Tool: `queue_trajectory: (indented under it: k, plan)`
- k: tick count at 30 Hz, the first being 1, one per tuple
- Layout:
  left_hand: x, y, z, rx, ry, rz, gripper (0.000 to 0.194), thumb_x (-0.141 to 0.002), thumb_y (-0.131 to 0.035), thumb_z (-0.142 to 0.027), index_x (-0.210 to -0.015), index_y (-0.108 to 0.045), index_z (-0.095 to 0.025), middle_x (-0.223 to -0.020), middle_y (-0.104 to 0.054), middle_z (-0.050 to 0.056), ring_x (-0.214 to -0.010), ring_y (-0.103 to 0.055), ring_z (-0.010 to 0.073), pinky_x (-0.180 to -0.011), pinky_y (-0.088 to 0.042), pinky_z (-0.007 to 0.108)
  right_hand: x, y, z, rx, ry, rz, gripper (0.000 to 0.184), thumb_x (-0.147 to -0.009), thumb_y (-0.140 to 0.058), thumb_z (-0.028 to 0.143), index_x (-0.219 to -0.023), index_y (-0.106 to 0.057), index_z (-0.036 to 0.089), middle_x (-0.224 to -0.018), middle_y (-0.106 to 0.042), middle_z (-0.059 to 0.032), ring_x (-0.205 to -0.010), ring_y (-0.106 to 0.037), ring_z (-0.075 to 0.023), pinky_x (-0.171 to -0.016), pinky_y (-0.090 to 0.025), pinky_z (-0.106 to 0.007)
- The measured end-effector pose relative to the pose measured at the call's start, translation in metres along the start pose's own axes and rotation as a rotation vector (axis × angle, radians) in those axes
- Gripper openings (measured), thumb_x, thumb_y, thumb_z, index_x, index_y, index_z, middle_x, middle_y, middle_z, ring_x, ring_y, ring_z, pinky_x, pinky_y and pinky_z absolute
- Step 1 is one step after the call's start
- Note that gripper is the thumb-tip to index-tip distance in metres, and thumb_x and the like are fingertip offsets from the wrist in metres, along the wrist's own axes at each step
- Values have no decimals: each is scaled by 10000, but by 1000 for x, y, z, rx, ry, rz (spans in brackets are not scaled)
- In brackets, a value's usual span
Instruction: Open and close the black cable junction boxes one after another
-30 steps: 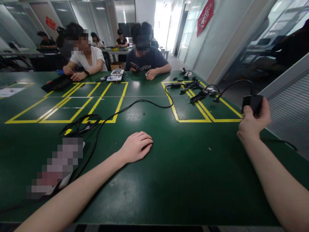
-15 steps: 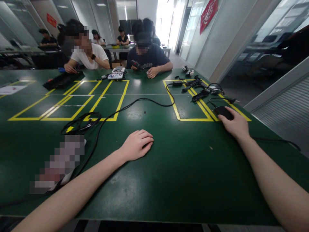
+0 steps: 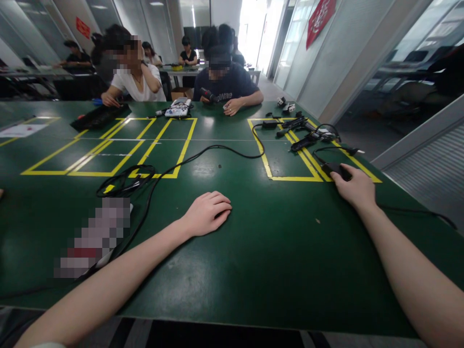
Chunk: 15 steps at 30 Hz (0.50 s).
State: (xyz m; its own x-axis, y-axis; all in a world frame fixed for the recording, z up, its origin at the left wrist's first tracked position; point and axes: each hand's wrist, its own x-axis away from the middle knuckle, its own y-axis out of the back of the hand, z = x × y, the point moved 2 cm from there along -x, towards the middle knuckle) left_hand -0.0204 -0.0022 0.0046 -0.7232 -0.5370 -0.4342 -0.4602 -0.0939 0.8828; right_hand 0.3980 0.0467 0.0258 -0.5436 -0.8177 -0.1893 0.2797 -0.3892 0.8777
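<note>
My right hand [image 3: 357, 188] is closed around a black power adapter [image 3: 332, 169] at the right of the table, over the yellow tape lines. The palm and fingers hide part of the adapter. A thin cord loops up from it towards a plug [image 3: 353, 151], and another black cord [image 3: 416, 210] runs off to the right behind my wrist. My left hand [image 3: 208, 212] rests on the green table [image 3: 253, 270] near the middle, fingers loosely bent and a little apart, with nothing seen in it.
Black adapters and cables [image 3: 304, 137] lie heaped beyond my right hand. A long black cable [image 3: 217, 146] crosses the table to a coil [image 3: 125, 181] at left. Near my left forearm is a blurred-out object [image 3: 97, 237]. Two people sit opposite, by a black tray [image 3: 101, 117] and a white device [image 3: 178, 107].
The adapter in my right hand has tilted and shows a narrower side. My left hand stays in place. Across the table, the person in white has raised an arm to the head. The view shifted slightly.
</note>
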Motion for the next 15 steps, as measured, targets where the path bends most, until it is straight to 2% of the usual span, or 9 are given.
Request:
queue_trajectory:
  k: [4,8,12,15]
  plan:
    - [0,0,0,7,14,13,246,-1039,-507,-265,-1030,-741,-188,-1102,-765,75,-1033,-694,212,-862,-540,361,-2,-1,-1,-23,15,-24,563,-934,-580,312,-1414,-621,21,-1399,-605,-291,-1308,-561,-389,-1093,-432,-470]
    - [0,0,1,11,9,11,239,-1037,-514,-263,-1025,-739,-185,-1103,-763,71,-1032,-689,208,-869,-533,358,-9,-5,-9,-115,-24,-96,490,-942,-536,307,-1342,-680,62,-1251,-697,-241,-1139,-645,-346,-1017,-476,-444]
    - [1,-2,2,4,1,3,238,-1040,-515,-266,-1021,-738,-183,-1099,-762,66,-1025,-686,203,-869,-526,351,-15,-8,-21,-165,-53,-162,456,-949,-434,250,-1259,-703,51,-935,-743,-189,-803,-696,-280,-814,-542,-390]
    - [1,-2,2,-1,2,1,246,-1042,-508,-271,-1024,-739,-189,-1103,-763,69,-1030,-686,204,-867,-526,350,-18,-11,-30,-202,-11,-191,478,-959,-396,257,-1258,-670,3,-682,-677,-129,-504,-617,-233,-578,-509,-340]
